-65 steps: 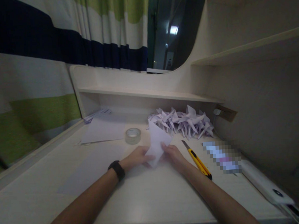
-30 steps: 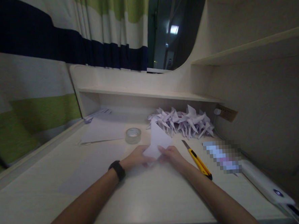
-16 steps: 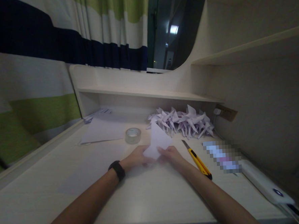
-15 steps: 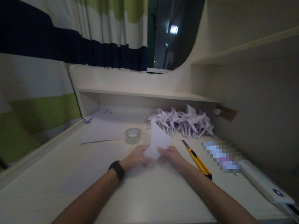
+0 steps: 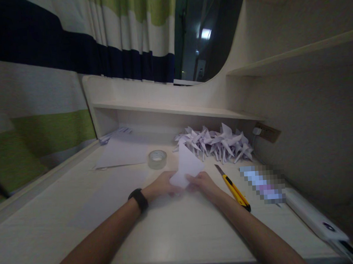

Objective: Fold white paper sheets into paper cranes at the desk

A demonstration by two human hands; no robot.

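A white sheet of paper (image 5: 186, 165), partly folded, is held up between both hands over the middle of the desk. My left hand (image 5: 163, 184), with a dark band on its wrist, is closed on the paper's lower left edge; some of its fingers are hidden behind the sheet. My right hand (image 5: 202, 184) pinches the lower right part, thumb on the near face. Just left of the paper lies a roll of clear tape (image 5: 157, 159). To the right of my right hand rests a yellow utility knife (image 5: 235, 191) with its blade out.
Folded paper pinwheels (image 5: 216, 143) are heaped at the back right. Paper sheets (image 5: 122, 151) lie at the back left, with another sheet (image 5: 109, 200) nearer. A blurred-out object (image 5: 262, 186) and a white power strip (image 5: 313, 213) line the right side. A shelf (image 5: 169, 108) spans the back.
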